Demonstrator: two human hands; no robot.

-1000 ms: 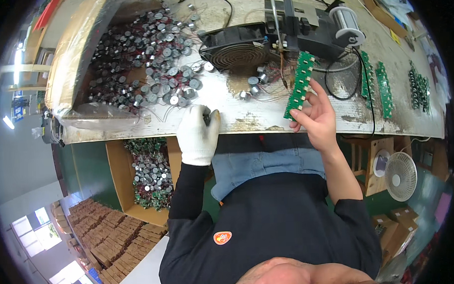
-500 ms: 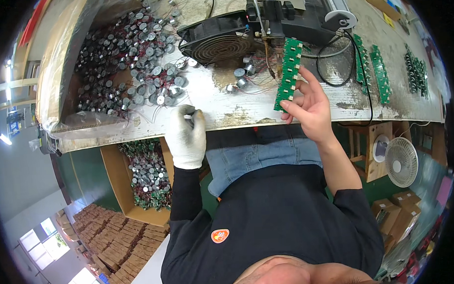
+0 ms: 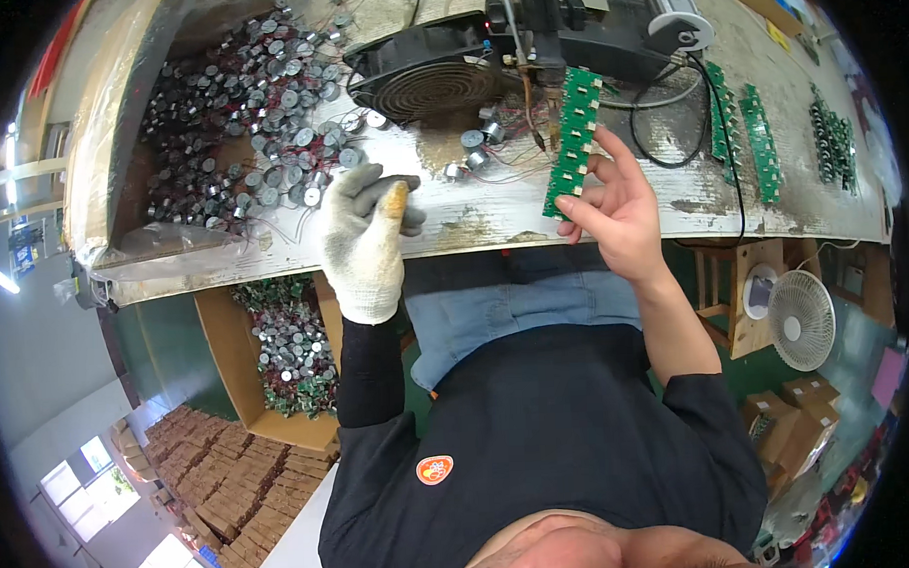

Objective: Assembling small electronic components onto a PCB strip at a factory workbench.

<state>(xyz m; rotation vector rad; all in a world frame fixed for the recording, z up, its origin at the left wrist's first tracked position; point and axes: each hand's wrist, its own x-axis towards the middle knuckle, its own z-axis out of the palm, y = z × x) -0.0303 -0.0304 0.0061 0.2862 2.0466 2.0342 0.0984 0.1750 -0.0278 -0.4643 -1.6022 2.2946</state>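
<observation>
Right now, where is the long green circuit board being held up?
In the head view, the long green circuit board is right of centre, held by the bare right hand, just right of the thin copper-coloured rod.

The right hand point(image 3: 617, 206) grips a board point(image 3: 576, 145) over the table point(image 3: 532, 209). Left of the grip sits the left hand point(image 3: 363, 242); beyond that hand, motors point(image 3: 269, 177) lie in and before a carton point(image 3: 119, 145). Behind the grip stand a blower point(image 3: 428, 87), leftward, and a spool point(image 3: 675, 14), rightward. Right of the grip, past a cable point(image 3: 712, 135), lie boards point(image 3: 763, 153).
</observation>
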